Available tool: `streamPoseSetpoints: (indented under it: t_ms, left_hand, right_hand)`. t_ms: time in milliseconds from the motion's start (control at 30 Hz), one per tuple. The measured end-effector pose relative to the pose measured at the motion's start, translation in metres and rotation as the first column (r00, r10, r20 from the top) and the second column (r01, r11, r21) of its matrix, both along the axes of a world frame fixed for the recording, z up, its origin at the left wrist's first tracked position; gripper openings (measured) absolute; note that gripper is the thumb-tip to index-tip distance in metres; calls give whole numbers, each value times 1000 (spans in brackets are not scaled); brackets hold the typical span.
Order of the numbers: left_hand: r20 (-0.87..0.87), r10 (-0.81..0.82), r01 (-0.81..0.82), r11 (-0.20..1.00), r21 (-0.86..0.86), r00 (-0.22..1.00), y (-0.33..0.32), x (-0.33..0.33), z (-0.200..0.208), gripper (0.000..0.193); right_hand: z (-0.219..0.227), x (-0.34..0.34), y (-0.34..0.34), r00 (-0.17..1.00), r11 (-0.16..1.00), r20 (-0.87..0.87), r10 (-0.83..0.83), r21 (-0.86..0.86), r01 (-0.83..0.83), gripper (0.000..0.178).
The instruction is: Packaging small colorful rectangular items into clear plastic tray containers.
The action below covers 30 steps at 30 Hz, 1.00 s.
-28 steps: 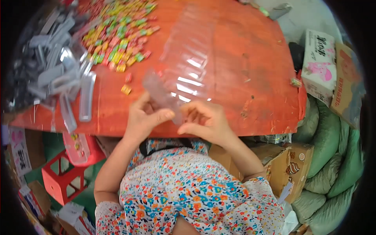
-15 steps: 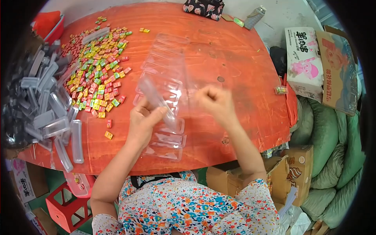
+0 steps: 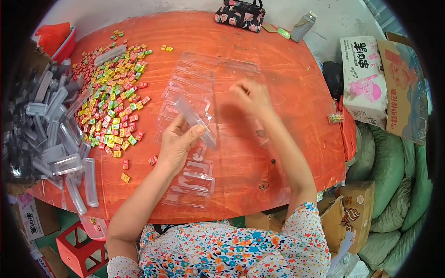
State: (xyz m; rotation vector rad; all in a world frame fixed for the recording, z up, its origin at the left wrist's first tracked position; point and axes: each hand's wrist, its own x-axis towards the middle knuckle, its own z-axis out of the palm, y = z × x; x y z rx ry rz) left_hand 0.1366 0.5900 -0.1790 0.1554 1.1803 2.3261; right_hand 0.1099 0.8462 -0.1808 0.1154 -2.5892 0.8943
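My left hand (image 3: 180, 141) is closed around a long, narrow stack of clear plastic trays (image 3: 191, 113), tilted above the table. To its right, my right hand (image 3: 252, 98) hovers over bare wood with its fingers curled in; nothing shows in them, and the edges are slightly blurred. Beyond that hand lies a single clear tray (image 3: 241, 65). A column of overlapping clear trays (image 3: 187, 74) runs from the far middle of the table toward me, passing under my left hand. Its near end (image 3: 197, 178) shows just below my left wrist.
Small red, yellow and green wrapped sweets (image 3: 113, 111) spread over the left of the red table (image 3: 296, 134). A heap of clear containers (image 3: 53, 125) fills the left edge. At the back are a floral bag (image 3: 240, 17) and a grey bottle (image 3: 303, 27). Cartons (image 3: 364, 83) stand at right.
A clear tray now lies at the start of a second column, right of the first. My right hand has risen slightly away from me. The left hand still grips its stack.
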Motion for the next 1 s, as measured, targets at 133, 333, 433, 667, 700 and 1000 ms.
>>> streamPoseSetpoints:
  t_ms: [133,333,433,667,700,1000]
  left_hand:
    - [-30,-13,12,1000,-10,999,11,-4,0,58]
    - [-47,-58,59,998,21,997,23,4,10,48]
    - [-79,-38,36,999,-31,996,20,-4,-5,48]
    - [12,10,-9,998,-59,1000,12,2,-1,47]
    - [26,7,-6,999,-34,1000,16,5,3,49]
    - [27,-9,9,1000,-17,1000,5,3,-5,54]
  right_hand:
    - [28,63,-52,832,724,355,425,-685,-78,15]
    - [22,73,-43,770,571,353,532,-821,-18,13]
    - [27,55,-32,835,673,351,424,-739,-32,12]
    - [-16,-22,54,978,607,-207,15,780,156,15]
    - [-24,-27,62,980,517,-199,-22,836,182,16]
    - [22,49,-50,929,839,248,273,-533,-104,20]
